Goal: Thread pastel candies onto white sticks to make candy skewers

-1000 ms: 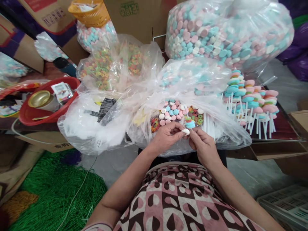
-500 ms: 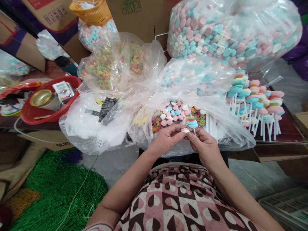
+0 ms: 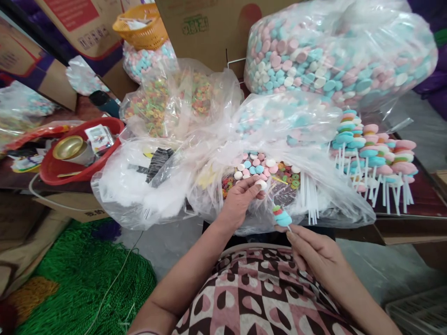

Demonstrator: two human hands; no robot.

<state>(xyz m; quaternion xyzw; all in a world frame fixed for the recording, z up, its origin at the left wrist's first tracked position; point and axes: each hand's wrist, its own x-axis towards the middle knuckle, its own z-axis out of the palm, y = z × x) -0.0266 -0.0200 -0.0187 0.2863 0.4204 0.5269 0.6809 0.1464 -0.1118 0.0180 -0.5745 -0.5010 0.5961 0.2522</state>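
Observation:
Between thumb and fingers of my left hand [image 3: 243, 199] is a white marshmallow [image 3: 261, 184]. My right hand [image 3: 309, 246], lower and nearer my body, pinches the stick of a marshmallow skewer [image 3: 282, 216]; blue marshmallow pieces and red and green rings are threaded on it, and its tip points up and away. Just beyond my left hand lies a spread of loose pink, blue and white marshmallows [image 3: 257, 163]. Gummy rings [image 3: 291, 177] lie to their right, with more at the left partly behind my hand. A bundle of white sticks [image 3: 309, 195] rests right of the rings.
Finished-looking marshmallow skewers [image 3: 373, 151] stand grouped at the right. Behind are a large bag of marshmallows [image 3: 335, 60] and a bag of gummy rings [image 3: 167, 102]. A red basin [image 3: 47, 167] sits at the left, and green cords [image 3: 91, 284] are heaped below.
My hands, close together before, have moved apart. The right hand has drawn the skewer down and right; the left now holds the white marshmallow away from it. The view has shifted slightly.

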